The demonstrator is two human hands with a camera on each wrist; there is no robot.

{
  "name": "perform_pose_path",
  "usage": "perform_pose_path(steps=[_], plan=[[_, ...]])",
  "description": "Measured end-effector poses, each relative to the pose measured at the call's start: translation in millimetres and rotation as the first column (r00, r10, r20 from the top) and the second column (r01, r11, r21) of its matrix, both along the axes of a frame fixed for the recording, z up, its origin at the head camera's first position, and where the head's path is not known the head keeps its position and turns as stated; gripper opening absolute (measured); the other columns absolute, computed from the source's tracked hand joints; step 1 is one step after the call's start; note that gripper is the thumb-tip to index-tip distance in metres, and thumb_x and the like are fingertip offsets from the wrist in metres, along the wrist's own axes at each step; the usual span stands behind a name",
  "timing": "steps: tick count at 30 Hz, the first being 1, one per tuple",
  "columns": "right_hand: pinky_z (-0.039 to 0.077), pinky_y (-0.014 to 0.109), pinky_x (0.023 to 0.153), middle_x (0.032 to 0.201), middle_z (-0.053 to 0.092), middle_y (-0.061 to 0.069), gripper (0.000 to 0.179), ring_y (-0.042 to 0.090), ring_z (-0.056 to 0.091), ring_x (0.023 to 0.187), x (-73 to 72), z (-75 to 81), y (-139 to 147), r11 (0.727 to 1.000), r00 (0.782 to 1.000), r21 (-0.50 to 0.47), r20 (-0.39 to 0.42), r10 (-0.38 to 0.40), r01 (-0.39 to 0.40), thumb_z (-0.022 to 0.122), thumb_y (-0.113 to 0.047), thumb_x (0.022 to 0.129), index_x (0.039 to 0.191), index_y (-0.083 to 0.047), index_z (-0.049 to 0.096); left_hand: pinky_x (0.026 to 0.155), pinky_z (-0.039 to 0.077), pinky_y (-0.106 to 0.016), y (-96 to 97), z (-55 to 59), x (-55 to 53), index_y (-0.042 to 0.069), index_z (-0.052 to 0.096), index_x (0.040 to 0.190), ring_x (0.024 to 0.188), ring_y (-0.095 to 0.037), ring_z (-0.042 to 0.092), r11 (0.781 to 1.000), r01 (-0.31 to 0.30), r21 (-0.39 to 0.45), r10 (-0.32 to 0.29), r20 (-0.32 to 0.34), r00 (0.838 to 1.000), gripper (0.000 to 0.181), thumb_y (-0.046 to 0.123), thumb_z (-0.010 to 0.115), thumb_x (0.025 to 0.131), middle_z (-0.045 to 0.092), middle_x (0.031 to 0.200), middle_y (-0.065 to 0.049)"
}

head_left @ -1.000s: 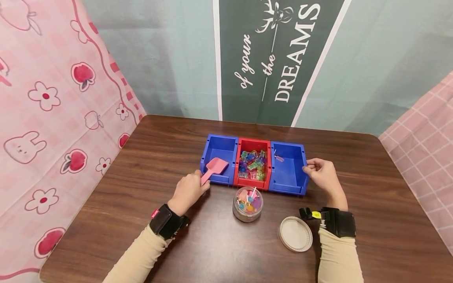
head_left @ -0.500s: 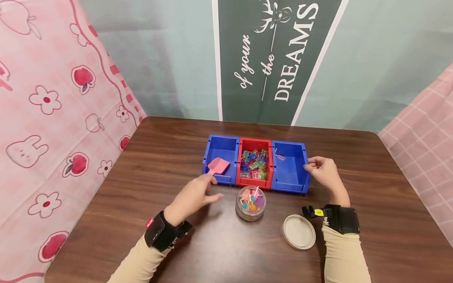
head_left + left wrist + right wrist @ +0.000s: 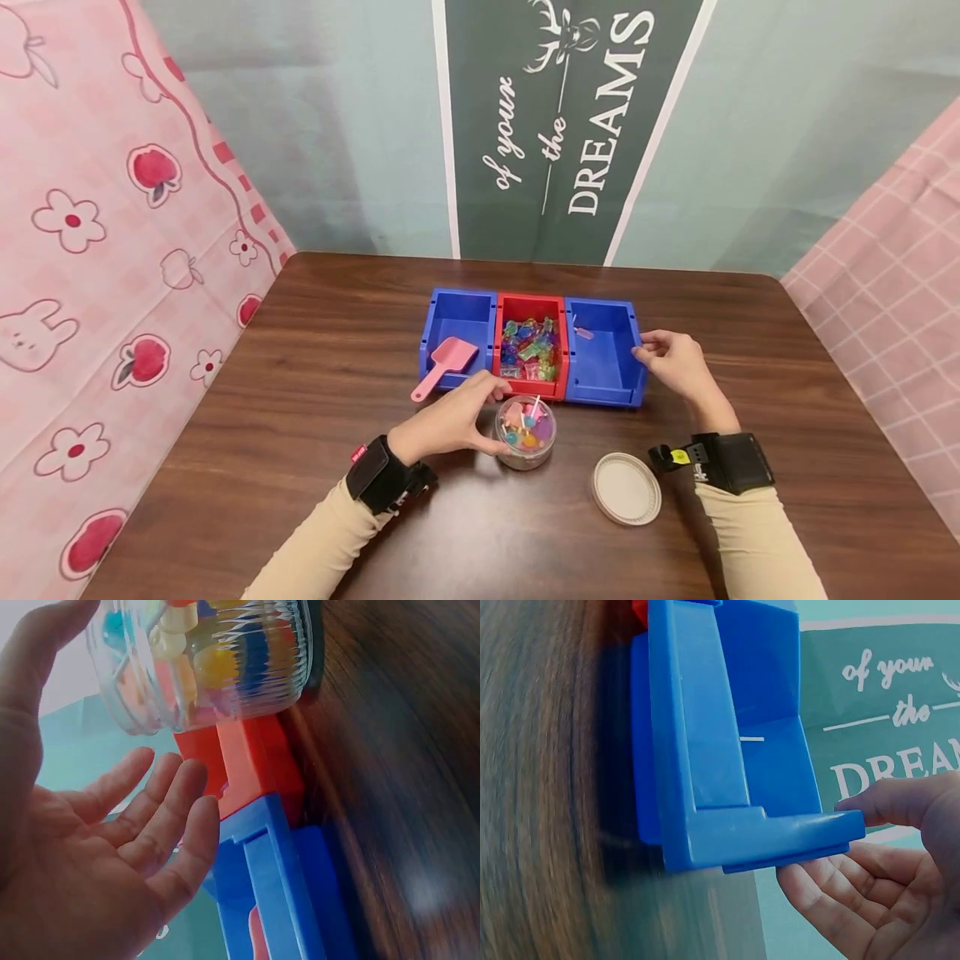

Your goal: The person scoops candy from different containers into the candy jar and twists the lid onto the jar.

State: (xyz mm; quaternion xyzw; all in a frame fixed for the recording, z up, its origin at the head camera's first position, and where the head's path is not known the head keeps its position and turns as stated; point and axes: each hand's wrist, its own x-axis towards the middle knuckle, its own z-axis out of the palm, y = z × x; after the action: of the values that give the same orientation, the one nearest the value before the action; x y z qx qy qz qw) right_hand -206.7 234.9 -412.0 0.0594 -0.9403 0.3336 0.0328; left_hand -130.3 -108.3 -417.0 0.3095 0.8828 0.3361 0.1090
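My left hand [image 3: 450, 423] reaches to a clear round jar [image 3: 525, 460], thumb and fingers spread at its left side. In the left wrist view the fingers [image 3: 176, 814] stand apart from the ribbed jar wall, and the thumb is near its rim. Small lollipops and other colourful pieces fill the jar. My right hand [image 3: 681, 368] pinches the right wall of the right blue bin [image 3: 600, 362], thumb inside and fingers outside. One small pink piece with a white stick [image 3: 583, 332] lies in that bin. A pink scoop [image 3: 450, 357] rests in the left blue bin [image 3: 459, 308], handle over its front edge.
Between the two blue bins stands a red bin [image 3: 534, 388] with several translucent coloured pieces. A round pale lid [image 3: 626, 490] lies on the brown wooden table [image 3: 525, 550] to the right of the jar. Fabric curtains hang behind and at both sides.
My left hand has let go of the scoop, leaving it in the left blue bin, and moved right to the jar. The right hand keeps its hold on the right bin's wall.
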Motion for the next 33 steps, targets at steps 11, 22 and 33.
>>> perform_pose_path(steps=[11, 22, 33], plan=[[0.058, 0.035, 0.064, 0.098, 0.069, 0.032, 0.043, 0.034, 0.068, 0.081, 6.0, 10.2, 1, 0.986, 0.994, 0.131, 0.041, 0.101, -0.105, 0.063, -0.017, 0.092, 0.118, 0.017, 0.058, 0.105, 0.048, -0.030, 8.9, -3.2, -18.6, 0.012, 0.047, 0.130, 0.117, -0.013, 0.053, 0.985, 0.164, -0.046, -0.163, 0.035, 0.986, 0.077, 0.038, 0.085, 0.070, 0.056, 0.126, -0.003], [0.057, 0.035, 0.065, 0.086, 0.074, 0.020, 0.055, 0.021, 0.070, 0.075, 43.8, 7.1, 19, 0.954, 0.981, 0.232, 0.087, 0.174, -0.189, 0.073, -0.040, 0.083, 0.103, 0.011, 0.069, 0.107, 0.046, -0.029, 13.5, -11.1, -27.7, 0.013, 0.045, 0.138, 0.123, -0.016, 0.053, 0.974, 0.226, -0.018, -0.224, 0.087, 0.971, 0.084, 0.035, 0.086, 0.068, 0.057, 0.134, -0.002], [0.055, 0.050, 0.080, 0.115, 0.059, 0.027, 0.106, 0.040, 0.060, 0.103, 105.1, -17.0, -2, 0.832, 0.883, 0.294, 0.166, 0.440, -0.470, 0.087, -0.057, 0.049, 0.128, 0.005, 0.053, 0.105, 0.048, -0.029, 12.5, -16.3, -30.8, 0.013, 0.043, 0.139, 0.123, -0.018, 0.054, 0.980, 0.195, 0.042, -0.199, 0.120, 0.973, 0.082, 0.033, 0.085, 0.071, 0.056, 0.133, -0.005]])
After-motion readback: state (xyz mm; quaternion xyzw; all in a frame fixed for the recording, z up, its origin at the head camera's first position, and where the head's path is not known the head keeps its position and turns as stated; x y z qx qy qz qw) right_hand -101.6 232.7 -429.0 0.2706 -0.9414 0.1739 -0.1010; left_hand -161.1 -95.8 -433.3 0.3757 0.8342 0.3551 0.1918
